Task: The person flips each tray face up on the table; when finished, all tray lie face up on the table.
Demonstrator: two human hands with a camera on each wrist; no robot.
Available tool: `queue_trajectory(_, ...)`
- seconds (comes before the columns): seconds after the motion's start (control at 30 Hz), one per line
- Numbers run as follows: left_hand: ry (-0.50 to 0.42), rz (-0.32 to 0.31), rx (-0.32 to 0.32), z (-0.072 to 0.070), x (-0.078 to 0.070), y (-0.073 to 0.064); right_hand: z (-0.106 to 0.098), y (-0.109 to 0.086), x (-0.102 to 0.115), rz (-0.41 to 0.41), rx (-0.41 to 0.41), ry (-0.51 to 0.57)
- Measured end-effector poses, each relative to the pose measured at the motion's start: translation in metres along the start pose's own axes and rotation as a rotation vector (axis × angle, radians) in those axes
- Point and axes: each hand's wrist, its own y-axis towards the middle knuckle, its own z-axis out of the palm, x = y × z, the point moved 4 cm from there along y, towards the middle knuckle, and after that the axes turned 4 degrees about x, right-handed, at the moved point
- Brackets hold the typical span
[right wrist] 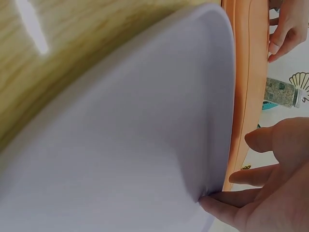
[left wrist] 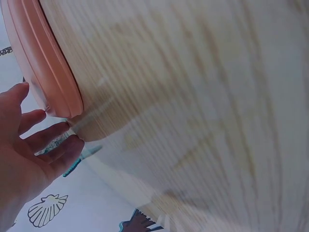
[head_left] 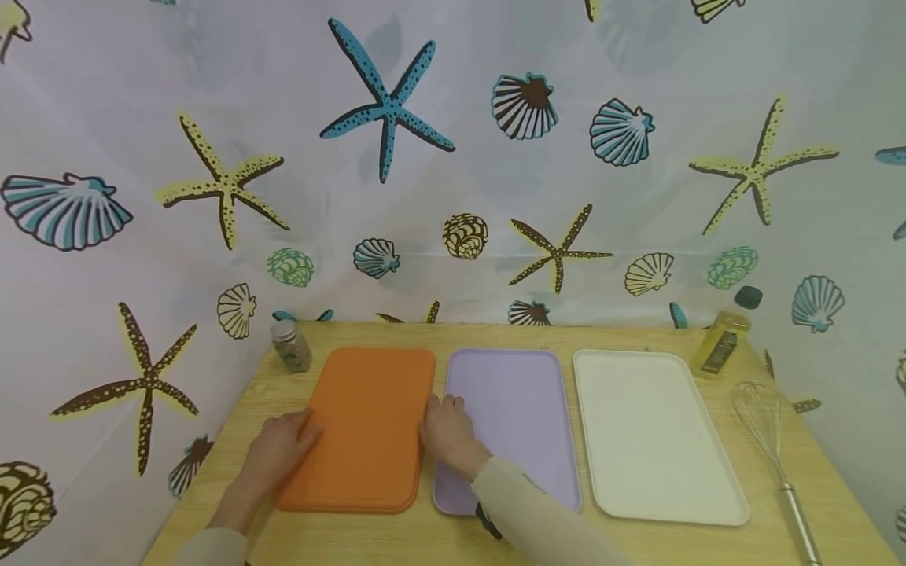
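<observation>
An orange tray [head_left: 361,428] with a thick ridged side lies at the left of the table. At its left edge is my left hand [head_left: 278,448], fingers loosely extended along the side. In the left wrist view, that hand's fingers [left wrist: 50,137] are spread beside the orange rim [left wrist: 55,63]. My right hand [head_left: 449,432] rests between the orange tray and a lilac tray [head_left: 517,440]. The right wrist view shows its fingertips [right wrist: 217,205] touching the lilac rim [right wrist: 219,96], with the thumb near the orange side. Neither hand curls round anything.
A white tray [head_left: 654,440] lies to the right of the lilac one. Beyond it are a whisk [head_left: 778,472] and a yellow bottle [head_left: 720,343] with a dark cap. A small spice jar [head_left: 291,346] stands at the back left. A shell-patterned curtain [head_left: 439,189] surrounds the table.
</observation>
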Motion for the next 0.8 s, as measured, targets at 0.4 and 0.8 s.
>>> queue_trajectory(0.4,-0.01,0.019,-0.014,0.0,-0.003,0.001,0.001,0.003,0.013,-0.026,0.055,-0.107)
queue_trajectory(0.8,-0.034,0.026,-0.003,0.001,-0.006,0.004,0.005,0.003,0.027,-0.06,0.037,-0.258)
